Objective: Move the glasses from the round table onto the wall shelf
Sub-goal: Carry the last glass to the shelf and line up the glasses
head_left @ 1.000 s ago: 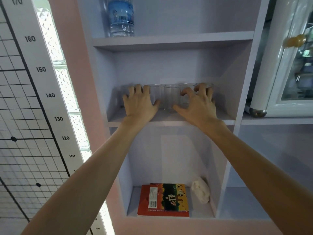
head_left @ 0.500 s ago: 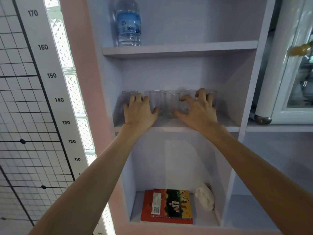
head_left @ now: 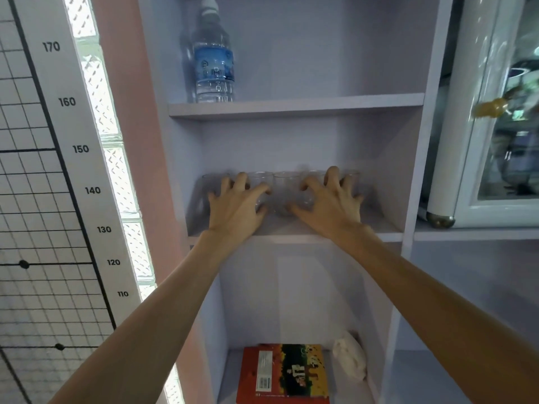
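Several clear glasses stand in a row at the back of the middle wall shelf (head_left: 382,228). The middle glass (head_left: 284,193) shows fully between my hands. My left hand (head_left: 236,208) rests palm down on the shelf, fingers spread and curled against the glasses on the left; the leftmost glass (head_left: 212,183) stands just beyond its fingertips. My right hand (head_left: 329,205) lies the same way, fingers clawed over the glasses on the right, which it partly hides. No glass is lifted. The round table is out of view.
A water bottle (head_left: 214,62) stands on the shelf above. On the shelf below lie a red book (head_left: 283,374) and a crumpled white cloth (head_left: 350,357). A glass-door cabinet (head_left: 495,141) is on the right, a height chart (head_left: 78,147) on the left.
The view has tilted up a little. Both hands stay on the shelf, and their fingers have curled from flat into a claw shape against the glasses.
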